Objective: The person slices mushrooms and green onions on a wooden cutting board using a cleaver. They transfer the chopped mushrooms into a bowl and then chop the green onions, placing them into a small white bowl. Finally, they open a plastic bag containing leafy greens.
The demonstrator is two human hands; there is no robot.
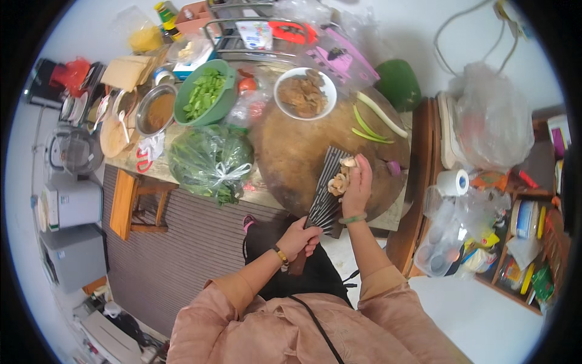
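Note:
My left hand (298, 239) is closed around the handle of a broad cleaver with a dark, streaked blade (328, 186). The blade lies flat over the near part of a round wooden chopping board (295, 150). My right hand (358, 189) holds pale mushroom pieces (338, 183) against the right side of the blade. A white bowl (333, 98) of brown, wet-looking food stands at the board's far edge. Spring onion pieces (379, 113) lie at the far right of the board, and a small purple piece (393, 168), perhaps onion, lies to the right of my right hand.
Left of the board are a bagged bunch of leafy greens (209, 159), a green basin (181, 102) of chopped leaves and a metal bowl (142, 111) of brown liquid. A dark green rounded object (400, 85) stands behind the board. A wooden stool (125, 204) is below the table's left end.

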